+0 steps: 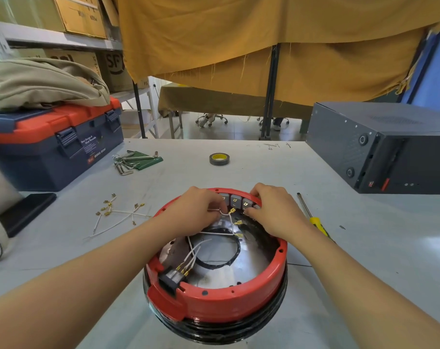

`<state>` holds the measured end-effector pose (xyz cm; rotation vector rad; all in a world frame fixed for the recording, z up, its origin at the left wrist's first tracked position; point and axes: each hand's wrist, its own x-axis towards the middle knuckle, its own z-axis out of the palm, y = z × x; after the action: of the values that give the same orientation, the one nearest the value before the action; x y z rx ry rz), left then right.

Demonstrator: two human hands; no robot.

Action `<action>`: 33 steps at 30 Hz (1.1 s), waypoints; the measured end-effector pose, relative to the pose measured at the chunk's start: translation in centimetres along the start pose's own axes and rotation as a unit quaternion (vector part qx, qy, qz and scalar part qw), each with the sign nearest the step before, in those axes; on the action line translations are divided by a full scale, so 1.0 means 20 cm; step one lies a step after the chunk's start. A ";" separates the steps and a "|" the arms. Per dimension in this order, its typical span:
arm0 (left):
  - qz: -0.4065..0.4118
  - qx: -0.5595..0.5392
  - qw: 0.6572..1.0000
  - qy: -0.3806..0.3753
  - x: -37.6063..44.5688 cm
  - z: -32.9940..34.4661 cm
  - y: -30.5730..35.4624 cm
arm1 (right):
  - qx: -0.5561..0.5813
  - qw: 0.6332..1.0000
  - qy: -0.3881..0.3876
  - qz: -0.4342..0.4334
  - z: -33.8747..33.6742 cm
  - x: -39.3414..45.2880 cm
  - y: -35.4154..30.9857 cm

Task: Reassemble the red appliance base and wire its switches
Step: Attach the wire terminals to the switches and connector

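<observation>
Red plastic rings the base (215, 295), which sits open side up on the grey worktop (239, 170) right in front of me, its shiny metal floor and the black ring in the middle showing. I judge I am in the wiring step: along the far rim stands a row of grey switches (240, 202) with their metal tabs facing me, and my left hand (197, 212) has its fingers curled round a white wire (224, 214), pinching it just behind the brass connector (232, 211) so the end points at the switch row. My right hand (274, 210) is bent over the far rim, fingertips pressing on the switches at the right end of the row, steadying them as far as I can tell; I cannot see it gripping anything. Two more brass ends on the same wire bundle hang loose just below, and another bunch of white wires runs to the black socket (170, 280) at the near rim. Next, I think, the connector must be lined up square with a tab and pushed straight on while the right hand braces the switch from behind. Spare wires (118, 215) lie on the worktop to the left, a yellow-handled screwdriver (312, 217) to the right.
</observation>
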<state>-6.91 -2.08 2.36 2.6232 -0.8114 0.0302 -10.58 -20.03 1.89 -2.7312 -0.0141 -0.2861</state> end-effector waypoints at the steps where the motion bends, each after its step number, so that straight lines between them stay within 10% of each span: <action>1: 0.001 -0.008 1.000 0.004 -0.01 0.00 -0.01 | 0.004 1.000 0.004 0.001 0.00 0.00 0.00; 33: 0.014 -0.001 0.998 0.061 0.03 0.04 -0.02 | 0.151 0.976 -0.141 -0.070 0.01 0.21 0.00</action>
<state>-6.27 -2.52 1.56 2.5795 -0.8040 0.1953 -6.41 -20.08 2.47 -2.4464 -0.3034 0.0644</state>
